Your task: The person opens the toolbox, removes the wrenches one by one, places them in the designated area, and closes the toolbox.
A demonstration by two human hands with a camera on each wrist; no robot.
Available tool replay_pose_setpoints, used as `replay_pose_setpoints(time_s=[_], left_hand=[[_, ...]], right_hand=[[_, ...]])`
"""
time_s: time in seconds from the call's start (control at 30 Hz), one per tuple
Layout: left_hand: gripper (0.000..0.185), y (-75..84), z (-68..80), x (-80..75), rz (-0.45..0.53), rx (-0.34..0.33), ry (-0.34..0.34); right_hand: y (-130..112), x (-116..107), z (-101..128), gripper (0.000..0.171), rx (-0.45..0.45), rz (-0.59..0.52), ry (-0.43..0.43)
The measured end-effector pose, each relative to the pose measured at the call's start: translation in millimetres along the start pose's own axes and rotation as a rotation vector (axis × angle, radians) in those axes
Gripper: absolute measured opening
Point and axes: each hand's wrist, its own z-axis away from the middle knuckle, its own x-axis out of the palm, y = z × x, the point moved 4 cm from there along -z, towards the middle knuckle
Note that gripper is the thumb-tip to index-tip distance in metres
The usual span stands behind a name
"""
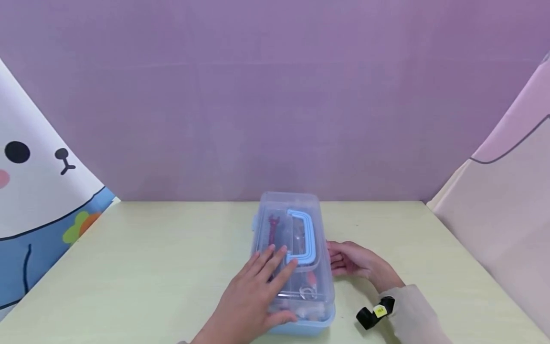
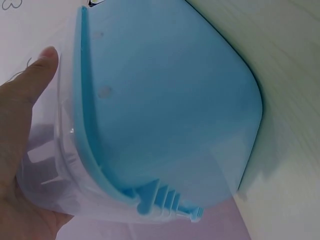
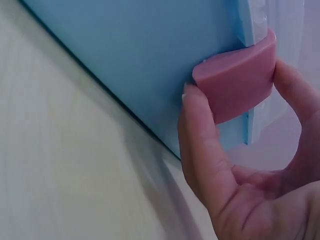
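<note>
My left hand lies flat on the clear lid of the blue storage box mid-bench, while my right hand pinches its pink side latch. Best handled, I judge, by pressing the lid steady and prying the latch squarely outward.

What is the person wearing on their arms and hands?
Both hands are bare: no gloves, no rings in view. The right hand comes out of a loose, pale beige sleeve, with a small black gadget bearing a yellow label strapped at the wrist. The left hand shows no sleeve here.
</note>
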Motion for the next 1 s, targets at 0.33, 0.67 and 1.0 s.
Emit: replay_pose_setpoints(time_s=[0.33,0.67,1.0], left_hand=[[0.075,0.0,-0.5,0.9,-0.01,-0.01,0.017],[0.072,0.3,-1.4,2.9,0.01,-0.014,-0.023],[0.072,0.1,-1.6,1.8,-0.004,-0.015,-0.024]], right_hand=[[-9.3,0.3,3.3,0.032,0.036,0.041,0.066],[-8.0,1.3,6.6,0.033,0.024,0.06,0.072],[-8.7,3.8,8.5,0.032,0.011,0.045,0.007]])
